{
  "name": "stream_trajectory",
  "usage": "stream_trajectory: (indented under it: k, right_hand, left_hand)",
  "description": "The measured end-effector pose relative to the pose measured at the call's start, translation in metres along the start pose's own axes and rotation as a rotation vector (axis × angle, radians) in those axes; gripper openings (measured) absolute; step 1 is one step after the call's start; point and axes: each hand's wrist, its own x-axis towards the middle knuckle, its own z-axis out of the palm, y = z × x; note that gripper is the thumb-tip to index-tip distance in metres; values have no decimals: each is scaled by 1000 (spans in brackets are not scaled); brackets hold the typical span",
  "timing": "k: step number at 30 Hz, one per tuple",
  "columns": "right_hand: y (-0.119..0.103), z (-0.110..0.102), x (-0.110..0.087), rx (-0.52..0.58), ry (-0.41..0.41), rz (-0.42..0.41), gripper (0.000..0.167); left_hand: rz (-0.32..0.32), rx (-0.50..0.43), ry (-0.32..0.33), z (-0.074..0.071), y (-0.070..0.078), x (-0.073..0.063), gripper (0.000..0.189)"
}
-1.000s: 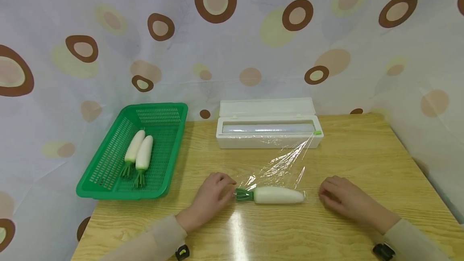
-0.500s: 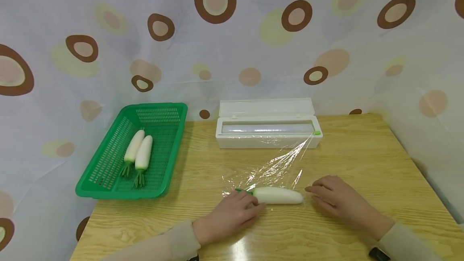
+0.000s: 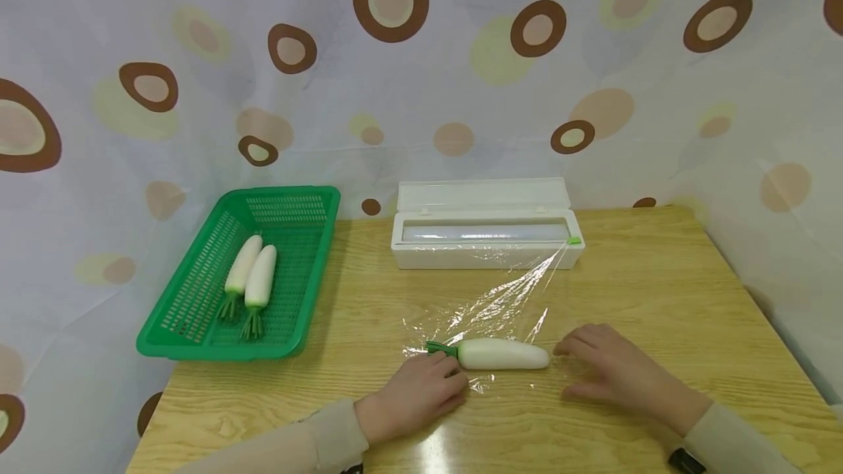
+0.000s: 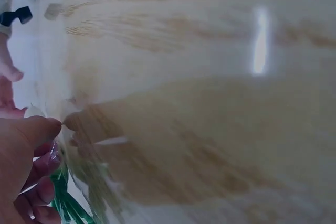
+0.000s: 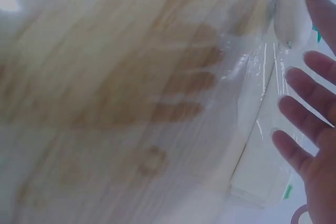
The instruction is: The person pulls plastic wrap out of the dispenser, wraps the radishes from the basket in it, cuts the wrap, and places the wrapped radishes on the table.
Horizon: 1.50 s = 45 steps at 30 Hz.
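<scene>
A white radish (image 3: 503,354) with a short green top lies sideways on the wooden table, on a sheet of cling film (image 3: 495,309). The film runs back from it to a white cling film box (image 3: 487,257), whose lid stands up. My left hand (image 3: 421,393) is at the radish's leaf end, fingers curled, and pinches the near edge of the film; the green leaves (image 4: 65,198) show beneath these fingers in the left wrist view. Just off the radish's tip is my right hand (image 3: 609,368). Its fingers (image 5: 310,85) are spread and hold nothing in the right wrist view.
On the left a green basket (image 3: 315,291) holds two more radishes (image 3: 261,276). A green slider (image 3: 574,241) sits at the right end of the box's front edge. Behind the table (image 3: 658,276) hangs a patterned curtain (image 3: 448,79).
My left hand has moved right and toward me, from beside the leaves to the film's near edge, and its thumb has drawn in. My right hand has come closer to the radish's tip and spread.
</scene>
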Motion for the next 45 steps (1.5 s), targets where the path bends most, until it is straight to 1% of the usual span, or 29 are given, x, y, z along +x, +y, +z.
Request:
stream_trajectory:
  k: [2,5,7,9,12,15,18,20,21,22,24,26,27,28,30,33,34,36,41,45]
  right_hand:
    - [1,0,-4,-26,-47,16,48]
    - [3,0,-10,-50,-83,18,37]
    - [6,1,-14,-54,-79,0,28]
    - [9,1,-17,-47,-56,-27,22]
    - [12,0,-19,-27,-13,-62,15]
    - [14,-3,-19,1,22,-68,11]
    - [14,-7,-18,15,24,-28,18]
    - [13,-9,-17,27,12,10,28]
    - [12,-9,-16,34,3,35,30]
    - [11,-9,-15,50,-7,67,31]
    - [9,-9,-12,93,-26,137,26]
    - [8,-9,-11,152,-65,241,21]
    - [8,-9,-10,190,-86,297,18]
    - [9,-9,-9,212,-94,334,16]
    - [11,-7,-9,250,-97,382,15]
    - [15,-4,-6,284,-67,395,18]
    - [16,-2,-5,276,-51,388,18]
    - [18,0,-4,272,-48,406,15]
    - [22,4,1,189,-67,459,9]
    - [23,7,3,137,-53,455,13]
  left_hand:
    - [-7,13,-15,1,0,-1,12]
    - [-10,18,-37,1,-1,-1,11]
    - [-12,18,-48,0,-2,-2,11]
    - [-15,13,-48,-1,-3,-3,10]
    - [-16,15,-16,-2,-5,-4,10]
    - [-19,18,47,-2,-8,-4,7]
    - [-32,8,131,-3,-13,-1,2]
    - [-56,-37,177,-4,-15,1,3]
    - [-73,-61,189,-4,-17,3,4]
    - [-95,-88,194,-5,-18,4,6]
    - [-149,-150,183,-5,-20,6,5]
    - [-203,-200,166,-6,-23,8,5]
    - [-232,-216,154,-6,-25,9,5]
    - [-258,-228,145,-5,-26,10,6]
    - [-304,-243,131,-5,-29,12,7]
    - [-348,-248,124,-2,-32,14,8]
    - [-358,-246,124,-1,-33,15,8]
    - [-371,-244,129,-1,-35,16,8]
    - [-407,-221,125,2,-38,20,8]
    - [-444,-191,96,3,-38,24,9]
